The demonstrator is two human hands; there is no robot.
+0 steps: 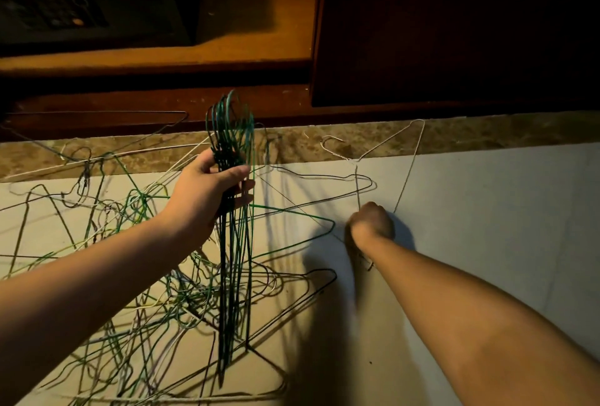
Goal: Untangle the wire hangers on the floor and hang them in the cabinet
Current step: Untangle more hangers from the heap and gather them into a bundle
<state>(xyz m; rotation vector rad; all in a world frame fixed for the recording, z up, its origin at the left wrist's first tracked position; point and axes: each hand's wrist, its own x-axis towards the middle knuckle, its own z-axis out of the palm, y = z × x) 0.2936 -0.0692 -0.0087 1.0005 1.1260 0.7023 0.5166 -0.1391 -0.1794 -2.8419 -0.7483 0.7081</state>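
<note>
My left hand (207,191) grips a bundle of green wire hangers (232,243) by their necks, held upright with the hooks on top and the bottoms near the floor. A tangled pile of green, black and white hangers (130,275) spreads over the pale floor at the left and centre. My right hand (373,222) is closed low at the floor, around the wire of a white hanger (409,175) that stretches toward the cabinet. The open cabinet (227,58) stands ahead, with its wooden bottom shelf lit.
A dark box (91,3) sits inside the cabinet at the left. A closed dark cabinet door (454,29) fills the upper right. A brown marble strip (487,132) runs along the cabinet base. Bare pale floor (503,227) lies to the right.
</note>
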